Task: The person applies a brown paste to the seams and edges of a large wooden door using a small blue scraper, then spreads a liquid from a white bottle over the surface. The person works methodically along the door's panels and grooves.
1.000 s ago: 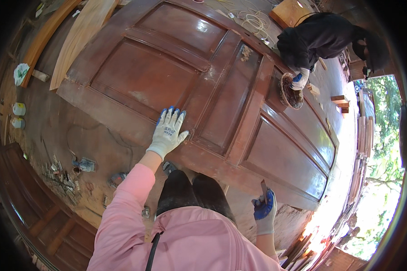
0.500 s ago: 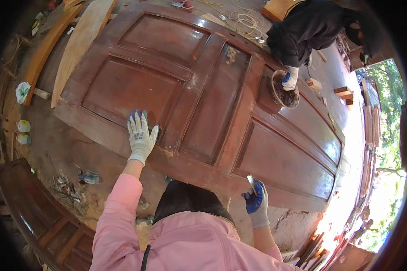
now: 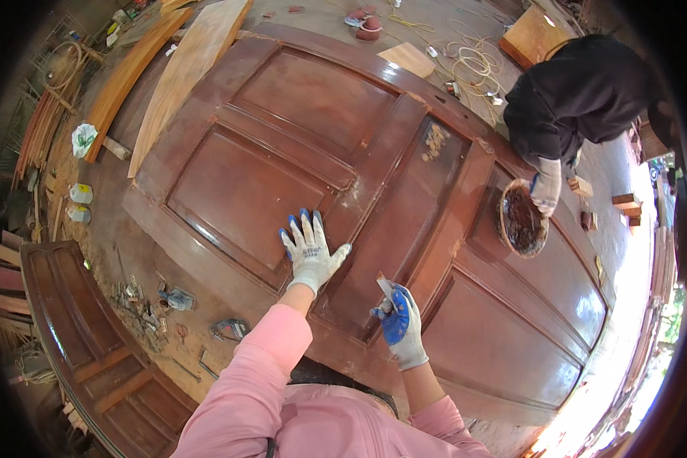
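A large reddish-brown panelled wooden door [image 3: 248, 191] lies flat before me. My left hand [image 3: 308, 252], in a whitish glove with blue fingertips, rests on it with the fingers spread, holding nothing. In a matching glove with a blue palm, my right hand [image 3: 401, 324] grips a small flat scraper [image 3: 386, 287], its blade pointing up and away from me above the door's lower middle. A tan crumbly patch [image 3: 434, 143] marks one long panel. Over the far right panels, another person's gloved hand [image 3: 546, 187] grips a round bowl [image 3: 503, 217] of dark brown paste.
The co-worker in black [image 3: 580, 99] bends over the door's far right side. Long planks [image 3: 187, 80] lie at the far left. A second panelled door [image 3: 76, 328] is at the near left. Tools and scraps [image 3: 141, 305] litter the floor beside it; coiled yellow cable [image 3: 477, 65] lies beyond.
My left hand has slid rightward across the door, still flat. My right hand has brought the scraper inward and farther over the door. The whole view has shifted.
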### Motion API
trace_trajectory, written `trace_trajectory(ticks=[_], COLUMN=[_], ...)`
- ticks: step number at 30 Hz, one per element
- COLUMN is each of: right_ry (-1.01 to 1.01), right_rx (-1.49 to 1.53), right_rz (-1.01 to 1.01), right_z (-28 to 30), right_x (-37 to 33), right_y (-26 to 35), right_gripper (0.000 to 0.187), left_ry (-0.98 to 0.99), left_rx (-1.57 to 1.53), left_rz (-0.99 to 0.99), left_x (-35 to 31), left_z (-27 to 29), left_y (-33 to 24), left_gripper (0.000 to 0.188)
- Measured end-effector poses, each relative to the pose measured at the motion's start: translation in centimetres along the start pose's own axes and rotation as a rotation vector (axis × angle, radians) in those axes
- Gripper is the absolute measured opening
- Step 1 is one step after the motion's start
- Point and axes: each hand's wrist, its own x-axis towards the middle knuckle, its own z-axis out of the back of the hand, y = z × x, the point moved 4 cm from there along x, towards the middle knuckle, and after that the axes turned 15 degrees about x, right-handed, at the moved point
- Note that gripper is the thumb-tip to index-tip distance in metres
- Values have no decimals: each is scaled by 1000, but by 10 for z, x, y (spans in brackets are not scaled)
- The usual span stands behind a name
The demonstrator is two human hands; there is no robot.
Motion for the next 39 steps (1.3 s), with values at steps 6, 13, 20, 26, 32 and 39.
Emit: trace_trajectory(ticks=[6, 13, 20, 26, 32, 39], right_ry=[18, -53, -105, -147, -121, -161], right_rx=[78, 137, 170, 230, 215, 231], right_rz=[-56, -54, 123, 248, 187, 27], right_z=[-29, -52, -100, -133, -150, -197], right_x=[48, 79, 82, 70, 63, 93], right_y=[-17, -35, -60, -71, -106, -161], right_gripper=[37, 31, 48, 44, 36, 29], left_ry=[223, 305, 394, 89, -266, -315], left_rx=[-46, -96, -110, -281, -68, -56], left_rz=[-56, -124, -172, -345, -181, -157], left_x=[3, 8, 6, 27, 94, 110], left_z=[4, 9, 20, 27, 38, 44], left_y=[6, 8, 5, 54, 190, 235], left_gripper=[117, 121, 112, 98, 79, 71])
